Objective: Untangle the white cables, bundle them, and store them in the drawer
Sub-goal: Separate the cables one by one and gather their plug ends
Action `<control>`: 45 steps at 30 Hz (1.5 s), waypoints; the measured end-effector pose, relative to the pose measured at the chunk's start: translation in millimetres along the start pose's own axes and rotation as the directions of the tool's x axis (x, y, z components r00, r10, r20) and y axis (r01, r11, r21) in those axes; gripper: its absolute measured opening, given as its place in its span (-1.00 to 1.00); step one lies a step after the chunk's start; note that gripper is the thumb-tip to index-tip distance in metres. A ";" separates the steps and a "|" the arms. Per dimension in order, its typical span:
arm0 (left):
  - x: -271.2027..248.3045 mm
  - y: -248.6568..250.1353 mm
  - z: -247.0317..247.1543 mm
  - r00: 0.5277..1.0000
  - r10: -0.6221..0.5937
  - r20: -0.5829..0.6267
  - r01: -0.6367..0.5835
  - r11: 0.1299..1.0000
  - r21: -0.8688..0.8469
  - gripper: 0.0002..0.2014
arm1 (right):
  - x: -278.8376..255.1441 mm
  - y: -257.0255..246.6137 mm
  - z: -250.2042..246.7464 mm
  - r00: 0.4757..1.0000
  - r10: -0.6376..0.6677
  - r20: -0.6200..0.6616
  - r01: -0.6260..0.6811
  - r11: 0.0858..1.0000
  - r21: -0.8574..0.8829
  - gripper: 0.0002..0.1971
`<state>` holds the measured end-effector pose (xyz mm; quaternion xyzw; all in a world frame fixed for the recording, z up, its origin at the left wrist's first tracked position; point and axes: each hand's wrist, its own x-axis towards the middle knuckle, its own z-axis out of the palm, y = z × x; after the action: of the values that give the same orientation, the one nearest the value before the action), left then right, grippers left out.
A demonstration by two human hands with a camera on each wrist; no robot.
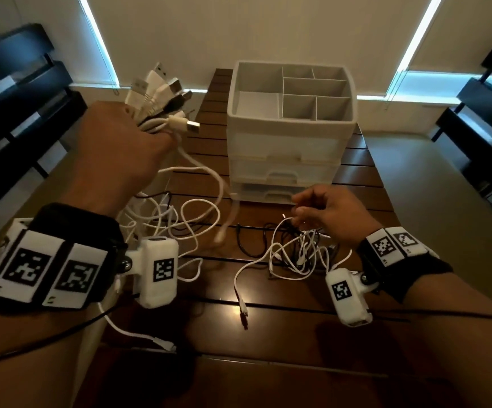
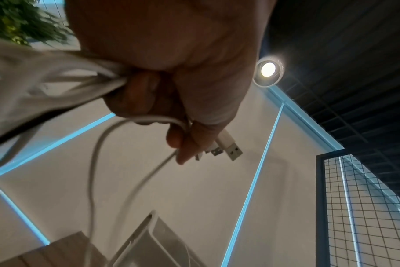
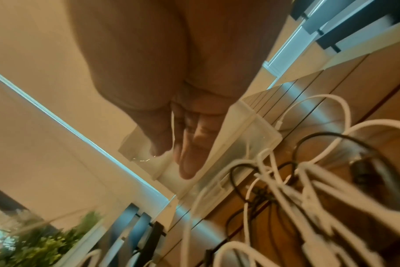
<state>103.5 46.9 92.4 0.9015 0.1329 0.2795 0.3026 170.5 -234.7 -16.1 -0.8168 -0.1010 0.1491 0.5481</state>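
Note:
My left hand (image 1: 127, 142) is raised at the left and grips a bunch of white cables (image 1: 158, 119) just below their USB plugs (image 2: 228, 146). Their lengths hang in loops down to the table. My right hand (image 1: 324, 210) hovers low in front of the drawer unit (image 1: 283, 136), fingers curled, pinching a thin white cable (image 3: 173, 126) that rises from a tangle of white and black cables (image 1: 297, 254). The unit's three drawers are closed. Its top tray is an organiser with several compartments, none holding anything I can see.
A dark slatted wooden table (image 1: 297, 343) carries everything. A black cable (image 1: 253, 248) lies between the two heaps. One loose white cable end (image 1: 243, 307) trails toward me. Dark benches stand left and right of the table.

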 end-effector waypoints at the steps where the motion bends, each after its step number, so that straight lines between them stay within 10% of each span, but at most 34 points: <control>1: 0.9 -2.0 -4.0 1.000 0.001 0.015 -0.002 0.999 0.050 -0.61 | -0.4 2.9 -3.1 0.999 0.008 -0.037 -0.009 1.000 -0.027 -0.85; 8: -10.5 -26.4 26.8 0.945 -0.162 0.283 0.063 0.943 0.328 -0.66 | 6.2 23.9 -13.1 0.964 -0.070 -0.257 0.004 0.969 -0.248 -0.88; 16: -19.8 -44.6 30.7 0.905 -0.362 0.223 0.363 0.931 0.041 -0.68 | 25.2 44.7 -4.6 0.996 0.043 -0.077 -0.076 0.860 -0.504 -0.78; 23: -12.8 -24.1 -4.0 0.962 -0.269 -0.046 0.262 0.958 -0.121 -0.77 | 30.5 41.2 -12.1 0.999 0.038 0.032 -0.012 0.817 -0.577 -0.80; 32: -33.5 -20.1 42.8 0.901 -0.356 0.248 0.405 0.895 -0.186 -0.60 | 15.9 30.4 -16.9 0.958 0.175 0.229 0.046 0.690 -0.723 -0.52; 36: -42.0 -19.9 55.1 0.886 -0.327 0.328 0.414 0.876 -0.248 -0.64 | 12.6 37.3 -24.5 0.976 0.124 0.179 0.048 0.678 -0.734 -0.72; 41: -42.7 -19.8 64.7 0.875 -0.305 0.377 0.419 0.866 -0.273 -0.64 | 9.3 36.1 -36.4 0.988 0.118 0.104 -0.069 0.921 -0.384 -0.66; 45: -41.9 -22.1 71.3 0.876 -0.282 0.391 0.394 0.887 -0.241 -0.60 | 17.6 50.2 -53.8 0.949 0.172 -0.264 -0.299 0.763 -0.574 -0.80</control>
<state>109.8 13.6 13.9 0.8389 0.1890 0.0763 0.5047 206.1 -294.5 -45.8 -0.9657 0.0148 0.0956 0.2410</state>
